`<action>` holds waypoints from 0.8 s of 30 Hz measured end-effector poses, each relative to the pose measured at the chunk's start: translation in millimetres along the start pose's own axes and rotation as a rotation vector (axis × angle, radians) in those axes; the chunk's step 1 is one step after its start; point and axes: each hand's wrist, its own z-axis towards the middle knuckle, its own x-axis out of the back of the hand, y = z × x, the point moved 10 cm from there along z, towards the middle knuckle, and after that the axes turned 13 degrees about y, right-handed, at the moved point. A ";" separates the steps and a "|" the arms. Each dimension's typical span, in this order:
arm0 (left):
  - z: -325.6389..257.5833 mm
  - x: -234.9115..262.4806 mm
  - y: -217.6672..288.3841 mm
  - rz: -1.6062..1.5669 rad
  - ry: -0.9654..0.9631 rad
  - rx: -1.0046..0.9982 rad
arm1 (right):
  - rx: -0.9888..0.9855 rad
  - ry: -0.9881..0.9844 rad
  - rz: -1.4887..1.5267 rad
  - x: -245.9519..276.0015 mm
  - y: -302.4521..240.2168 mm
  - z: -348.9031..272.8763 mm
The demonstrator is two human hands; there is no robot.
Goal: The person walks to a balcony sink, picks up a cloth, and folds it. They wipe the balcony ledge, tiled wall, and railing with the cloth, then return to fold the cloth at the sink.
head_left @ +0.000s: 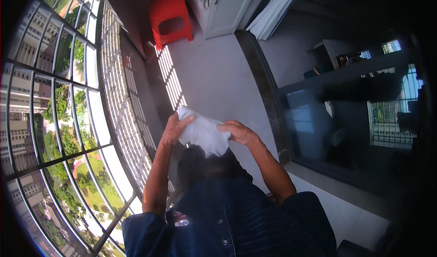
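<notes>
The fingers of the left hand [175,127] curl over the upper left edge of a white cloth [203,135], thumb and fingers pinching the fabric between them. The right hand [239,131] grips the cloth's right side the same way — fingers bent and pressed together on the fabric, knuckles up. The cloth hangs bunched between the two hands, held in front of the chest above the grey floor [209,74], its lower fold drooping toward the person's dark blue shirt [227,216]. Both bare forearms rise from the lower edge. To the left runs a barred window [59,102] with trees and buildings far below. Well apart, near the far wall, stands a red plastic stool [171,20] beside a white cabinet [227,6] — a dark glass door [346,111] lies to the right.
</notes>
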 end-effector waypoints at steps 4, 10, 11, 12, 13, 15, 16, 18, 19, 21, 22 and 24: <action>-17.6 -28.6 -13.7 0.105 -0.094 0.086 | -0.104 0.073 0.171 14.6 13.4 -17.7; -25.8 -34.2 -68.9 0.177 -0.038 0.164 | 0.111 0.103 -0.180 49.9 48.8 -8.6; -23.4 -32.3 -81.8 0.184 -0.030 0.150 | 0.069 0.169 -0.213 60.5 53.1 -7.2; -25.2 -43.1 -77.4 0.142 -0.027 0.099 | 0.027 0.244 -0.241 76.0 56.6 -5.8; -25.6 -49.1 -74.9 0.149 -0.034 0.086 | 0.041 0.249 -0.236 83.3 58.0 -4.4; -24.8 -52.5 -83.1 0.216 0.001 0.179 | -0.003 0.220 -0.151 92.7 63.0 -2.3; -23.3 -54.5 -84.9 0.205 0.019 0.157 | 0.006 0.198 -0.150 95.6 61.5 -3.5; -22.4 -64.0 -87.3 0.195 0.015 0.154 | 0.054 0.160 -0.133 102.3 56.6 -6.1; -21.5 -69.5 -88.5 0.179 0.014 0.165 | 0.088 0.120 -0.119 104.2 53.8 -7.6; -21.5 -86.2 -85.9 0.196 -0.013 0.175 | 0.106 0.142 -0.043 119.0 53.7 -11.3; -22.5 -100.2 -80.5 0.176 -0.052 0.163 | 0.114 0.159 0.029 126.3 55.4 -14.3; -25.5 -130.7 -66.9 0.196 -0.126 0.177 | 0.120 0.206 0.128 139.9 62.1 -23.9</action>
